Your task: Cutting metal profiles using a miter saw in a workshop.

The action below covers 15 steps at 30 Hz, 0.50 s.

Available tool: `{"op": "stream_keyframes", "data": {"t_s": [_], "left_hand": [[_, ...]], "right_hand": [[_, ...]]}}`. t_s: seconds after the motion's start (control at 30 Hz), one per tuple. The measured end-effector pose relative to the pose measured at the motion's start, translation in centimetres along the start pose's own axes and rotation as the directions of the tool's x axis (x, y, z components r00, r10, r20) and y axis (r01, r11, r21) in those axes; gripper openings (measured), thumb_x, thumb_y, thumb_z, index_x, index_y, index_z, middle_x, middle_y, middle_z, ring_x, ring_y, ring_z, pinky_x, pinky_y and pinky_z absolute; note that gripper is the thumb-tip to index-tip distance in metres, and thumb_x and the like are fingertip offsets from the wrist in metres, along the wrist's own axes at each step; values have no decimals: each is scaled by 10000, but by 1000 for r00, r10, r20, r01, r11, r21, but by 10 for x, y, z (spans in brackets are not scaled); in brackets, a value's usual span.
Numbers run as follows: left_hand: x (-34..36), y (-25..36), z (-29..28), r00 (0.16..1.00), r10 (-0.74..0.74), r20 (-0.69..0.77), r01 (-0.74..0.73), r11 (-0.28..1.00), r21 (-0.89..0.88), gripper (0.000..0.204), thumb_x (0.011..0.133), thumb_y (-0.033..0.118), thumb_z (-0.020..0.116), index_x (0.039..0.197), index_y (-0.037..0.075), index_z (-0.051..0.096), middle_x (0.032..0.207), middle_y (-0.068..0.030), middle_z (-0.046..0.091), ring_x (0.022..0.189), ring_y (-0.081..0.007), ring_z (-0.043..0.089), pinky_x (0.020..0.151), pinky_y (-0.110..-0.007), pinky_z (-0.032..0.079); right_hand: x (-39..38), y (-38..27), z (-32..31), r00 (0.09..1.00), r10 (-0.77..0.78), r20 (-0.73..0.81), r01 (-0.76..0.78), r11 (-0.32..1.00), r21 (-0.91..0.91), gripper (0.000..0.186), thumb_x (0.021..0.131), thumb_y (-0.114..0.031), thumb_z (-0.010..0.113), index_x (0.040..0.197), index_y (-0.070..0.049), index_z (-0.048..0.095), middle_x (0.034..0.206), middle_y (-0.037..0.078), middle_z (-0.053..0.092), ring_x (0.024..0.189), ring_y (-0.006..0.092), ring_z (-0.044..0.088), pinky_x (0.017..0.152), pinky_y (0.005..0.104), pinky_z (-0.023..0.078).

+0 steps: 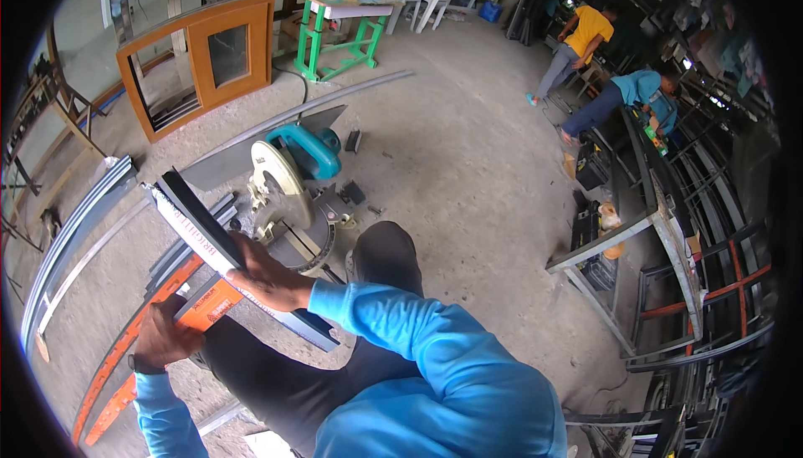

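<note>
My right hand [263, 274] is closed round a long dark metal profile with a white printed film strip [184, 220], held diagonally over my legs. My left hand [167, 332] grips an orange-labelled profile [209, 299] that lies crosswise against the first one. Just beyond my hands, a miter saw [305, 153] with a teal handle and pale blade guard stands on the floor. Lengths of orange and grey profile [109, 374] lie along the floor to my left. Small dark offcuts [353, 192] lie beside the saw.
A wooden framed panel [196, 61] leans at the back left, near a green-legged table [339, 2]. Two co-workers [585, 35] in yellow and blue [636, 90] bend over work at back right. Metal racks [669, 249] and dark cases [592, 165] line the right.
</note>
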State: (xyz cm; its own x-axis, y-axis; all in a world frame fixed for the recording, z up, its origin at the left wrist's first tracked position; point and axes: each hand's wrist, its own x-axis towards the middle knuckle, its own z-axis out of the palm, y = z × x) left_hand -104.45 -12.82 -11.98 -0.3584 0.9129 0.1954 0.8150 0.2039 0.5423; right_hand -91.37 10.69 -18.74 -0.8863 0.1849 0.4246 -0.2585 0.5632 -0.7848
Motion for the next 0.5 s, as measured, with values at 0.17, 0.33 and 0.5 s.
{"op": "stream_keyframes", "data": {"t_s": [0.17,0.33,0.5], "left_hand": [[-36,-2,2,994,-104,-15,105,967,231,514,582,197,783,1031,-28,673,922,-236,698,873,-414,683,807,-469,550],[5,-1,-9,936,-274,222,260,961,89,627,588,271,817,1111,-35,655,956,-261,675,897,-420,651,831,-475,525],[-7,-19,-6,995,-49,89,50,999,-12,723,658,657,824,828,-18,626,634,-173,618,619,-366,646,595,-427,515]], "right_hand": [[3,-14,-34,919,32,394,-220,869,443,750,960,-359,670,1503,7,305,1385,149,505,1310,248,452,1114,387,356],[-7,7,-35,998,23,61,-48,896,442,600,999,-331,600,1437,29,404,1298,156,581,1189,230,557,1033,371,430],[-1,-7,-21,998,-1,67,-29,891,453,682,1043,-507,418,1479,9,321,1279,225,619,1173,241,604,985,357,476]]}}
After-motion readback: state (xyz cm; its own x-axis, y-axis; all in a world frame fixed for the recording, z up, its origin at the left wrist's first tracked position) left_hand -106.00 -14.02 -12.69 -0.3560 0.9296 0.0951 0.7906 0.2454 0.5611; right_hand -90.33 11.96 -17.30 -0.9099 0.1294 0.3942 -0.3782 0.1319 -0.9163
